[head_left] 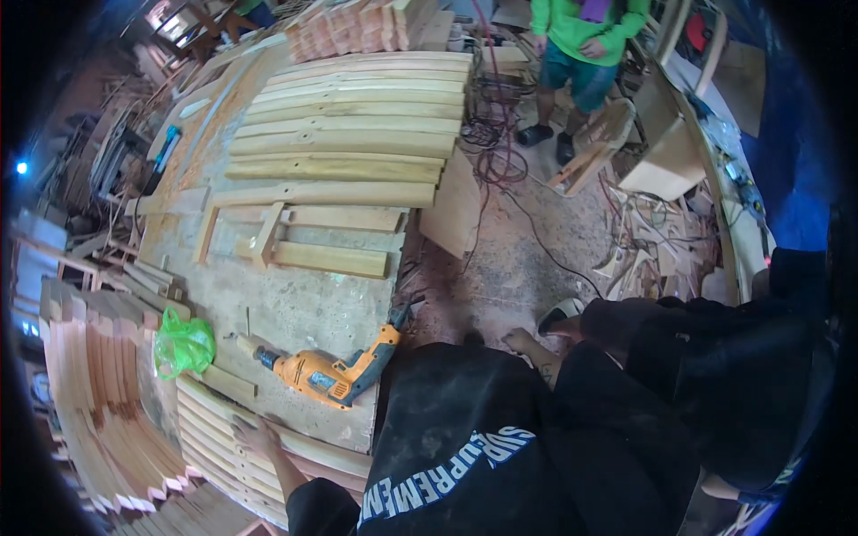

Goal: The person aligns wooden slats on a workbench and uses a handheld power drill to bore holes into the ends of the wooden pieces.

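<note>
My left hand [256, 438] lies on a row of pale wooden slats [214, 447] at the lower left, its fingers stretched over them. Just beyond sits an orange and black power drill [315, 375] on its side, its chuck pointing left over the grey worktable [304, 304]. To the drill's left are a green plastic bag [183, 343] and a short wood piece [228, 381]. My right hand [520, 340] is off the table's right side, low above the floor. Its fingers look curled, with nothing visible in them.
Long slats [357, 121] cover the table's far part, with loose frame pieces [326, 257] nearer. Curved boards [98, 411] are stacked at left. A person in green [581, 36] stands beyond; another in black [733, 384] is close on my right. Cables [500, 165] and offcuts [652, 250] litter the floor.
</note>
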Demonstrator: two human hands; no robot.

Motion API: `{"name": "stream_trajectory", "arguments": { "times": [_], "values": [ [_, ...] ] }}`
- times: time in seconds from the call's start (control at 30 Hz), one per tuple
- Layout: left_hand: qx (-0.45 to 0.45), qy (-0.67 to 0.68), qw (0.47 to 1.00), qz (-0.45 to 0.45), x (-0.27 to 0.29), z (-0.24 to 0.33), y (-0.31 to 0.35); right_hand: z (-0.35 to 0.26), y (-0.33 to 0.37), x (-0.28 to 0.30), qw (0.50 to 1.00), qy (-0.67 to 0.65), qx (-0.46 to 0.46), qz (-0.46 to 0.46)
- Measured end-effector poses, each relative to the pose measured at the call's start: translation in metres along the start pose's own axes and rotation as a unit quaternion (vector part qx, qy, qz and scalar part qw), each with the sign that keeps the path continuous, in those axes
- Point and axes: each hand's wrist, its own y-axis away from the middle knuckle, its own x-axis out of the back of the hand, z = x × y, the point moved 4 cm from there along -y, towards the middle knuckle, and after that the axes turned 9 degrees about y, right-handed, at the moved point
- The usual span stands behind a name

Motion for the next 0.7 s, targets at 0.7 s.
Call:
{"name": "stream_trajectory", "arguments": {
  "times": [0.7],
  "values": [
    [-0.031,0.036,0.998,0.034,-0.005,-0.013,-0.006,0.001,-0.002,0.019,0.996,-0.05,0.042,0.059]
  ]
}}
